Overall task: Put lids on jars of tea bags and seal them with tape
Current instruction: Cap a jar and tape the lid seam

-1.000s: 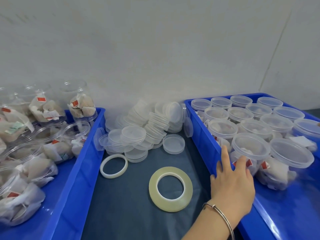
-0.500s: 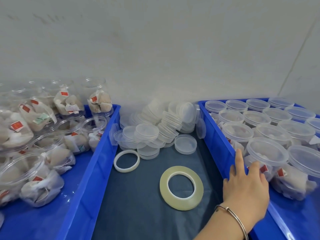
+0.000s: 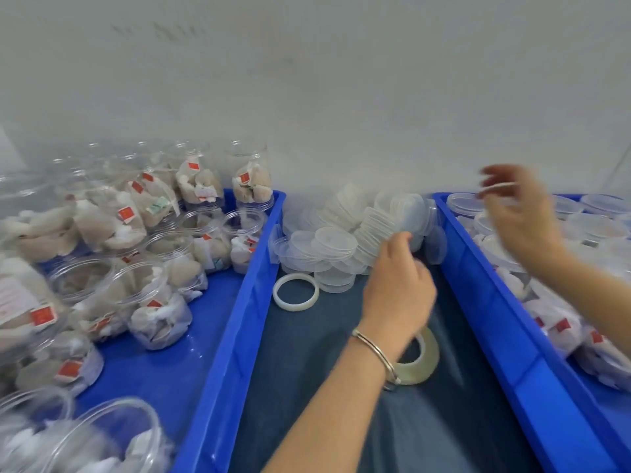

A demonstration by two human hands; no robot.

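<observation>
Head view: a dark blue-grey cloth (image 3: 307, 387) covers the working surface between two blue bins. The left bin (image 3: 235, 319) holds open clear jars of tea bags (image 3: 160, 312), some upright along its far edge, others tipped on their sides toward its near corner. The right bin (image 3: 505, 336) holds jars already capped with clear lids (image 3: 464, 203), packed from its far left corner toward the near edge; motion blur hides the detail there.

A heap of loose lids (image 3: 327, 244) lies at the far edge of the cloth against the wall, between the two bins. The left hand (image 3: 399, 285), with a metal bangle (image 3: 379, 356) on its wrist, reaches into the right end of that heap, its fingers curled down at the lids; whether they actually grip one cannot be told. The wrist covers part of a roll of clear tape (image 3: 423, 360) lying flat mid-cloth. A white ring (image 3: 296, 291) lies flat just beside the left bin's inner wall, near the heap.

The right hand (image 3: 522, 216) is raised over the far left corner of the right bin, blurred, pinching a single lid (image 3: 496, 191) edge-on between thumb and fingertips.
</observation>
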